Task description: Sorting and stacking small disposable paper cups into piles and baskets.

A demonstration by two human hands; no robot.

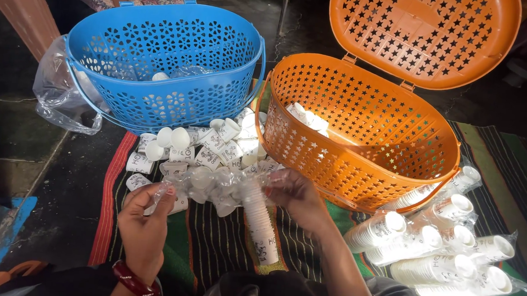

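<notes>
At far left, floor: a crumpled clear plastic bag lies on the dark floor, touching the outside of the blue basket.
Blue basket: oval, perforated plastic, lid not seen, standing at the top edge of the striped mat; a few white cups and clear wrap show inside it.
Loose cups: small white paper cups scattered on the mat between the two baskets, some upright, some on their sides.
Left hand: fingers closed in a pinch on the left end of a clear plastic sleeve, a dark red bangle at the wrist.
Plastic sleeve: stretched between both hands just above the mat, with several loose cups caught inside it.
Cup stack: a nested column of white cups, its top end inside the sleeve, its lower end slanting down toward the person.
Right hand: fingers curled shut on the right end of the sleeve, just beside the top of the stack and near the orange basket's wall.
Orange basket: oval, star-perforated, its hinged lid swung open upright behind it; a few white cups lie inside at its left end.
Wrapped stacks: several sealed sleeves of white cups lying side by side on the mat at right, just beside the orange basket.
</notes>
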